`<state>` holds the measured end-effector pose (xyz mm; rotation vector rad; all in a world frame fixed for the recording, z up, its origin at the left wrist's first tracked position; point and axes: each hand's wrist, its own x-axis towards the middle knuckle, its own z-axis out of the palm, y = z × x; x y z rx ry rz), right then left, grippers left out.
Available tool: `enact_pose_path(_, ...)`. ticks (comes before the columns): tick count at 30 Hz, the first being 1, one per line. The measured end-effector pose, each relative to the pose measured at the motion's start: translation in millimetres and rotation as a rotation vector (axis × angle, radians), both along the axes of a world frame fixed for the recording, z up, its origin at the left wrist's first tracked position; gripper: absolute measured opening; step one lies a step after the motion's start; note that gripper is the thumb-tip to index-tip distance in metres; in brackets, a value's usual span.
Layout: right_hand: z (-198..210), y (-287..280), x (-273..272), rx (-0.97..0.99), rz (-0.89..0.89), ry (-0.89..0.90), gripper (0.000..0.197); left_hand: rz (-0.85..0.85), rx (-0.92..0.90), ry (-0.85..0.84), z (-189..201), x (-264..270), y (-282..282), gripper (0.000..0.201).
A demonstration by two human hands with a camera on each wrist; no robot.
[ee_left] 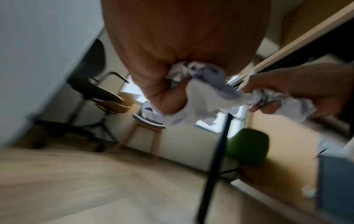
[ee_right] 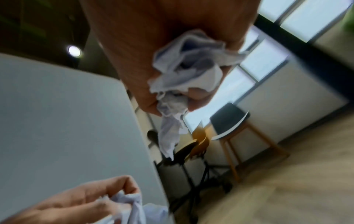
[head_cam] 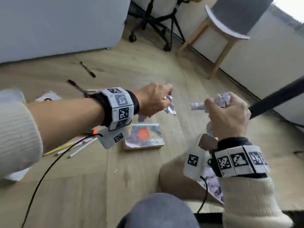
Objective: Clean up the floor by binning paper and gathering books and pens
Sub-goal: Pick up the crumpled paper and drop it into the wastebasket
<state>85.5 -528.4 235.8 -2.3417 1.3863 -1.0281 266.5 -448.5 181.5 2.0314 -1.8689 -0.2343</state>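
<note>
Both hands are raised above the wooden floor, each holding crumpled white paper. My left hand [head_cam: 154, 100] grips one wad of paper [head_cam: 169, 105], seen close up as crumpled paper [ee_left: 193, 72] in the left wrist view. My right hand [head_cam: 228, 116] clenches a bigger wad [head_cam: 222, 99], with a rolled end sticking out toward the left; it shows as a paper wad [ee_right: 184, 66] in the right wrist view. Below the hands a book [head_cam: 143, 136] with a red-and-silver cover lies flat. Pens and pencils [head_cam: 77, 148] lie left of it, and two dark pens [head_cam: 88, 69] farther back.
A wooden stool [head_cam: 220, 30] with a grey seat stands at the back right, a wheeled office chair [head_cam: 158, 25] behind it. A white cabinet [head_cam: 57, 25] fills the back left. More paper [head_cam: 213, 186] lies by my knee [head_cam: 161, 211]. A black table leg [head_cam: 276, 99] crosses at right. A green object [ee_left: 247, 147] sits under the desk.
</note>
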Motion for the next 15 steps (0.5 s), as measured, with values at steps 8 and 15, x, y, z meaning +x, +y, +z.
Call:
enact_pose_path(8, -32.6, -27.8, -100.0, 0.122, -0.416, 0.235, 0.032, -0.304, 0.018, 0.302, -5.0, -170.2, -90.0, 0.008)
enact_pose_path(15, -76.8, -39.0, -125.9, 0.594, -0.293, 0.28, 0.049, -0.426, 0.433, 0.434, -37.7, -173.3, -105.9, 0.086)
